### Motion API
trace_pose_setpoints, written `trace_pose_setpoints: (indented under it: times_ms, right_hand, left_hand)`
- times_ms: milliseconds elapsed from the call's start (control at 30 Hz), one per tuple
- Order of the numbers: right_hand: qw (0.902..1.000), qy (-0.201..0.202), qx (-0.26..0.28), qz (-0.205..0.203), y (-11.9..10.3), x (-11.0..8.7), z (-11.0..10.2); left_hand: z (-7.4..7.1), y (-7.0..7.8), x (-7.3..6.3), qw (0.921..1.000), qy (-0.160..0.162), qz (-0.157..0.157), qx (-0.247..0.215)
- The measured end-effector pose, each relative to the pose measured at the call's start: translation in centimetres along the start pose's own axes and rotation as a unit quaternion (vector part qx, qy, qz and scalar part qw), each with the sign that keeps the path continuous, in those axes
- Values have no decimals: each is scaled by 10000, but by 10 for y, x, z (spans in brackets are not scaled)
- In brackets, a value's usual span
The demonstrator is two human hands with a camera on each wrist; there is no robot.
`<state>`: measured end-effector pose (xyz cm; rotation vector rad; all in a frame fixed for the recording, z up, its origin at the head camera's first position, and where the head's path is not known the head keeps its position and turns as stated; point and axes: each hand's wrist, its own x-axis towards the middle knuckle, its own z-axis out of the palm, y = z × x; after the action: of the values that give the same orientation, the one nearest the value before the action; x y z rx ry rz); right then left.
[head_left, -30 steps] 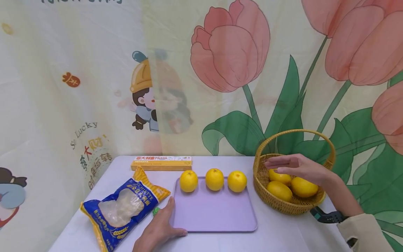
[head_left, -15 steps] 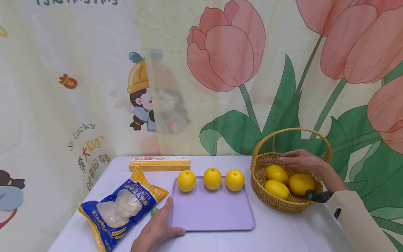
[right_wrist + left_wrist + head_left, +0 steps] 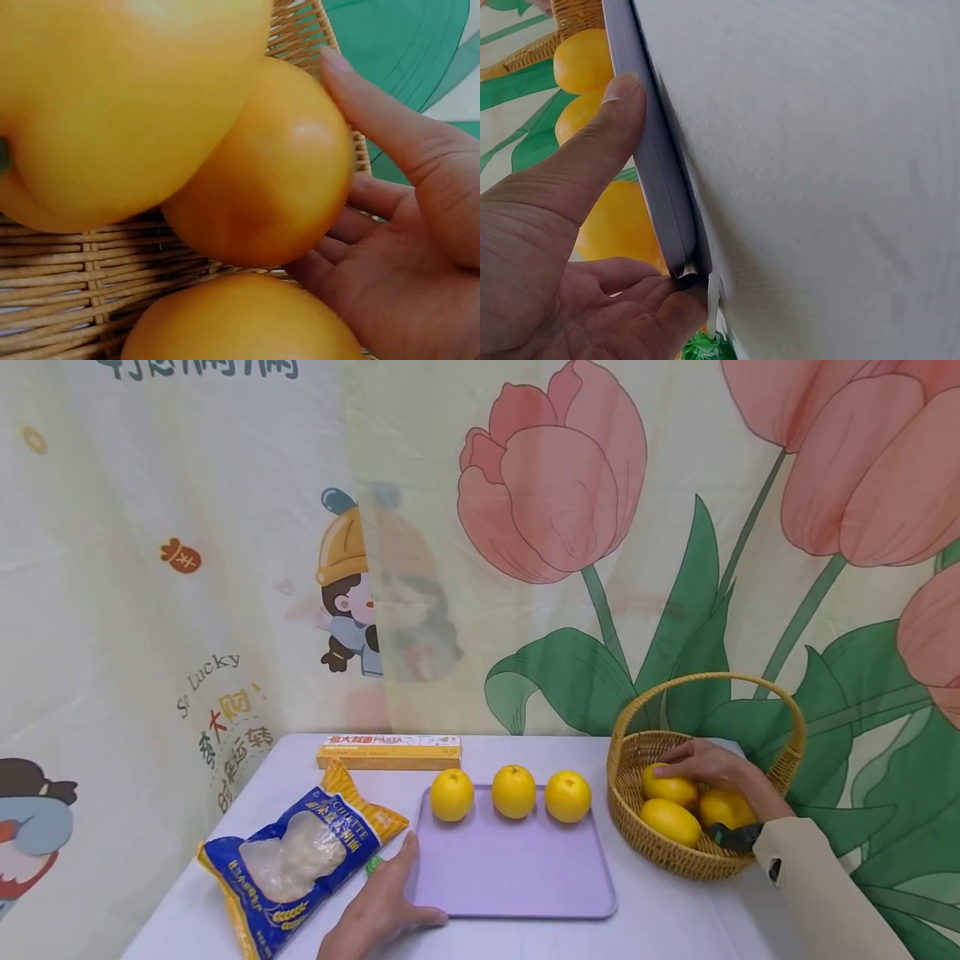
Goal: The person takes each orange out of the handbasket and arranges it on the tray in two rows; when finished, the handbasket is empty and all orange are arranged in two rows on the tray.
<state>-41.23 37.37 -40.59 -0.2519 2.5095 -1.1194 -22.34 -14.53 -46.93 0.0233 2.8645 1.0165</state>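
- A blue pasta bag lies aslant, its near end cut off by the bottom edge.
- A small green thing is mostly hidden behind the left hand; what it is cannot be told.
- The left hand has thumb and fingers spread apart, touching two edges of the tray's near-left corner; its lower fingers are partly covered in the left wrist view.
- A pasta box lies at the table's rear, partly behind the bag's tip.
- The lilac tray carries three yellow fruits in a row along its far edge.
- The wicker basket holds more fruit; the front fruit is well seen, the right fruit half covered by hand and wristband.
- The rear-left fruit sits between the right hand's thumb and fingers, whose ends pass behind it; whether they clamp it seems impossible to tell.
- A pale sleeve runs out of frame.
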Motion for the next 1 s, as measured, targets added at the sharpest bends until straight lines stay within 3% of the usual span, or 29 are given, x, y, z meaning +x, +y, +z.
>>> trace_pose_setpoints:
  times_ms: [267, 333, 567, 833, 1000]
  right_hand:
    - [9982, -347, -474, -151, -7, 3, -3]
    - [9983, -221, -509, -197, -6, 2, -3]
    - [9913, 410, -841, -927, -1, -13, 4]
    - [9831, 1070, -694, -1311, -4, -24, 13]
    - [9765, 1383, -493, -1579, -11, -36, 17]
  left_hand:
    - [-2, 0, 0, 10000, 29, 46, -47]
    - [-2, 0, -1, 9999, 45, 38, -81]
    - [1, -2, -1, 9997, 37, 210, -97]
    - [1, -2, -2, 9992, 116, 338, -150]
    - [0, -1, -2, 9996, 62, 217, -149]
